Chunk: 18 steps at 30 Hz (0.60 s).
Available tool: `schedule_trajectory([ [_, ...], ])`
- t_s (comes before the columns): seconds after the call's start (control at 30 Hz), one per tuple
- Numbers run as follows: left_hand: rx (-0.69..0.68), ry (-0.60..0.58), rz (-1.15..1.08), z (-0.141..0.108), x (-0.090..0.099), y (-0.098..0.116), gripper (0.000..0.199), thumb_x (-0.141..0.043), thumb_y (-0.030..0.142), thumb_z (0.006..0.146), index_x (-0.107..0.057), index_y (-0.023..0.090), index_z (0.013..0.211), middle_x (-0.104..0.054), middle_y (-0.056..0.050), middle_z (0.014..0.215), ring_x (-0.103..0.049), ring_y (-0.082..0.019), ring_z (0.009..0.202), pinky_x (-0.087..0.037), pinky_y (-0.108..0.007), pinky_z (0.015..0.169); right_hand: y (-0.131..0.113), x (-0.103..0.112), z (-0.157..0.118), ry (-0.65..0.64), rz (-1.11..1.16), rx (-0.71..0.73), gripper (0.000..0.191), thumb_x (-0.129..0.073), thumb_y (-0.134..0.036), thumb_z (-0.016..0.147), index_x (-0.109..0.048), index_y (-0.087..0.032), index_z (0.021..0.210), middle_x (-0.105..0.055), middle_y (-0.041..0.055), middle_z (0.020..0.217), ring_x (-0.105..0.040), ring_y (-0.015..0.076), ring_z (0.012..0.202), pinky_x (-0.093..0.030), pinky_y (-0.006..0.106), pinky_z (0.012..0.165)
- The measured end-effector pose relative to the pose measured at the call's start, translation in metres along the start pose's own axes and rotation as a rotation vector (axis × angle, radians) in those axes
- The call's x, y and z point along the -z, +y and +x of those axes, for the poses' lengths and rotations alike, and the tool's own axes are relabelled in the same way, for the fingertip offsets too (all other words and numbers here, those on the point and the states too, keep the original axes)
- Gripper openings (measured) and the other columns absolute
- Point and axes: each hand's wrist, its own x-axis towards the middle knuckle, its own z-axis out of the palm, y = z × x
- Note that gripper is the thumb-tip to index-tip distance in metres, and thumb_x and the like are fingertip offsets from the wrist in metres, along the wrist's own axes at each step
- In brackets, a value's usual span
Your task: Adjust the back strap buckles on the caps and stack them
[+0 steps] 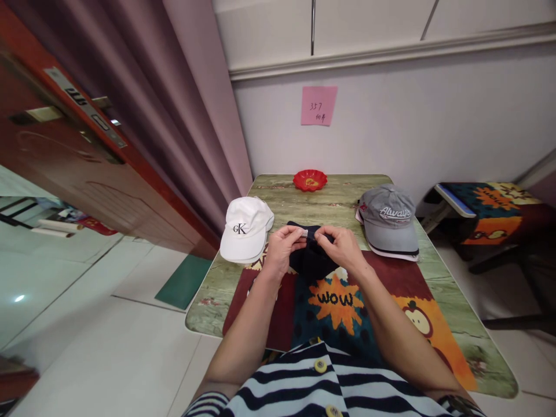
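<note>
Striped shirt [299,379], near-black cloth cap [311,263], matte

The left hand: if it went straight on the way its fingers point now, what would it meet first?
The left hand would first meet the dark fabric piece it already pinches, then probably the right hand just beyond; exact depth is unclear.

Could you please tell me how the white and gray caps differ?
The white cap has dark lettering; the gray cap has pale lettering reading "Always". The white cap sits on the table's left side, the gray cap on its right. Both brims point toward the camera.
</note>
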Motion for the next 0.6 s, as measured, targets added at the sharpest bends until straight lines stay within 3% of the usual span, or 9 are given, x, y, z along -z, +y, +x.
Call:
schedule_trajectory([
  [0.3,0.032,-0.022,0.033,-0.001,-0.002,0.0,0.036,-0.089,0.038,0.062,-0.07,0.013,0.079,-0.07,-0.003,0.074,-0.066,-0.011,0.065,-0.055,-0.024,0.067,-0.001,-0.002,0.002,-0.024,-0.053,0.052,0.028,-0.056,-0.042,0.092,-0.076,-0.023,0.084,-0.073,0.0033,0.073,-0.059,0.0186,0.062,-0.036,0.03,0.063],
  [0.6,0.042,-0.036,0.002,0.001,0.002,0.005,0.034,-0.088,0.037,0.062,-0.068,0.013,0.078,-0.069,-0.003,0.072,-0.065,-0.012,0.065,-0.055,-0.024,0.066,0.017,-0.003,0.001,-0.043,0.225,-0.068,0.028,-0.059,-0.044,0.087,-0.07,-0.02,0.078,-0.065,0.0002,0.066,-0.054,0.0154,0.06,-0.037,0.027,0.058],
])
